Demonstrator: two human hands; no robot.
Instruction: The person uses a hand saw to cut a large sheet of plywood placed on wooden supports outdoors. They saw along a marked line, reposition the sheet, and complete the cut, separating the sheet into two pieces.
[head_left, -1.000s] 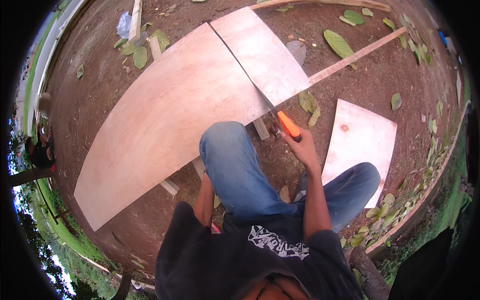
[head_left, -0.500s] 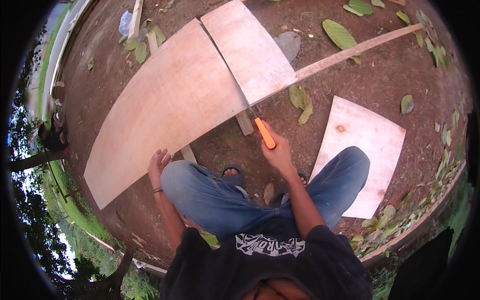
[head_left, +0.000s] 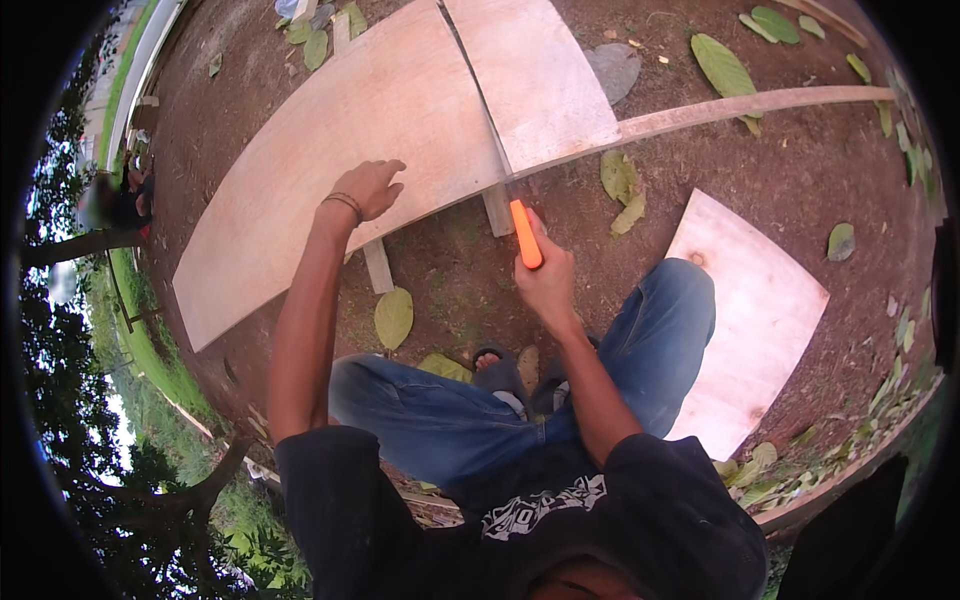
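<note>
Plywood, pale and broad, lies across low wooden supports on bare brown earth, and the person crouches at its near edge with a saw. The plywood sheet [head_left: 330,170] runs from the lower left up toward the far middle, and a cut line already divides it from a smaller piece [head_left: 535,75] on the right. The right hand [head_left: 548,280] is wrapped tightly around the saw's orange handle [head_left: 525,232], fingers closed on it, with the handle pointing up toward the near end of the cut. The blade itself is thin and hard to make out; it seems to sit in the kerf just past the handle. The left hand [head_left: 368,188] rests on the sheet, palm down, fingers loosely curled and slightly apart, well to the left of the cut line.

To my eye the sawing would go best with that left hand pressing firmly so the sheet cannot chatter, kept clear of the blade's path as it is now, and the strokes long and in line with the kerf so the cut does not wander. The smaller piece may sag as the cut finishes and pinch the blade or tear the last fibres, so easing off near the end looks wise.

Nearby, a long wooden strip [head_left: 750,105] runs off to the right, a second plywood panel [head_left: 750,320] lies flat by the right knee, and dry leaves [head_left: 393,317] are scattered about.
</note>
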